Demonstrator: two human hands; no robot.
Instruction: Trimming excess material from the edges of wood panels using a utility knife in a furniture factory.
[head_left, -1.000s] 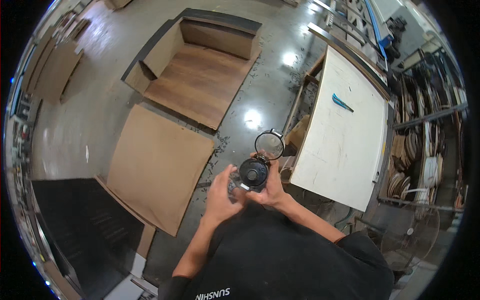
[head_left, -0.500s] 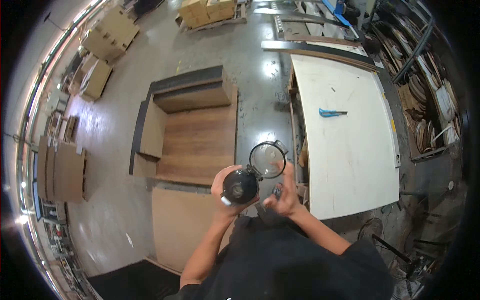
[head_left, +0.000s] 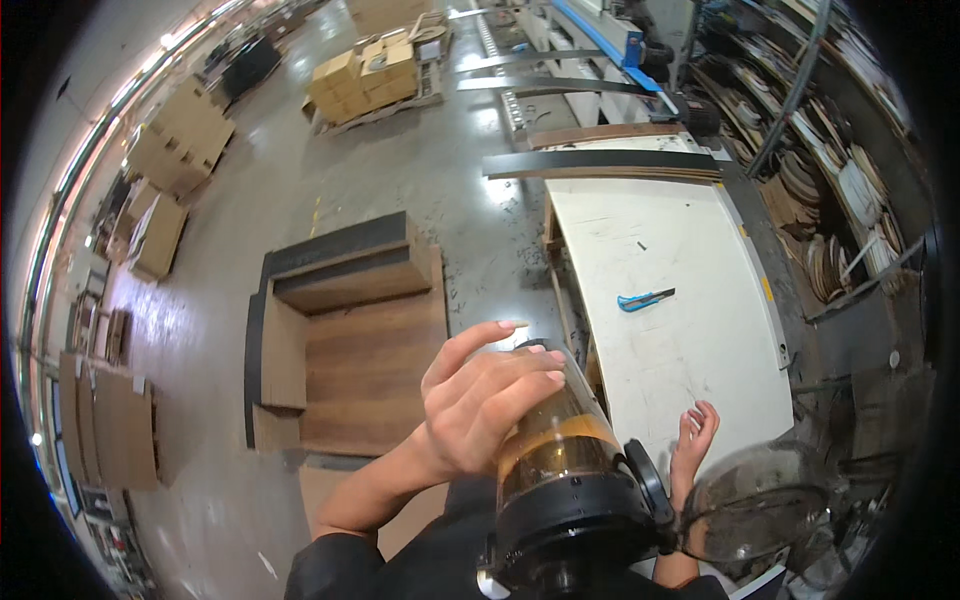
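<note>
bottle (head_left: 560,450): clear, amber liquid, black cap | table (head_left: 690,330): white | knife (head_left: 645,298): blue-black | panel (head_left: 360,350): wood-brown

Brown cardboard boxes (head_left: 372,68) stacked on a pallet far ahead of me; more flattened brown cartons (head_left: 180,135) piled along the left wall.

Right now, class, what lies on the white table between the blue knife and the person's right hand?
Nothing: in the head view, the white table is bare between the blue knife and the right hand.
</note>
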